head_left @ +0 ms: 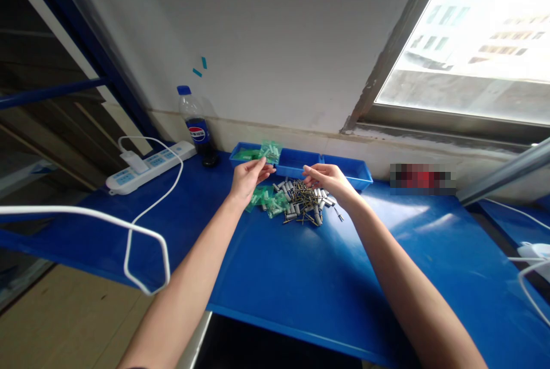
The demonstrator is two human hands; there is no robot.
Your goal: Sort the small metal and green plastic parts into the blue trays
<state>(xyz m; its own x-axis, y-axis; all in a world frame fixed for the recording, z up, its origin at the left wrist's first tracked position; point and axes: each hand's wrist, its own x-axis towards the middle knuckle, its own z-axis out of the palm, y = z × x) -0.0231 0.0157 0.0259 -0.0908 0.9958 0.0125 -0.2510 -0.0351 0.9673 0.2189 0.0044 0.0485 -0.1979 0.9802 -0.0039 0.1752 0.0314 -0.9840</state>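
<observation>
My left hand (251,177) pinches a small translucent green bag (270,151) with little pale parts inside, held up over the left end of a row of blue bins (296,169). My right hand (326,179) is at the front of the bins, thumb and fingertips drawn together; whether something tiny sits between them is too small to tell. Below and between both hands lies a loose pile of brass-coloured pins and grey cylinders (307,200). More green bags (272,201) rest against the pile's left side. Another green bag (247,154) lies in the left bin.
A cola bottle (197,125) with a blue cap stands by the wall. Left of it is a white power strip (150,168) with a plugged-in charger, its white cable (148,214) looping over the blue table (275,277). A blurred-out red and black patch (423,179) lies at right, below the window.
</observation>
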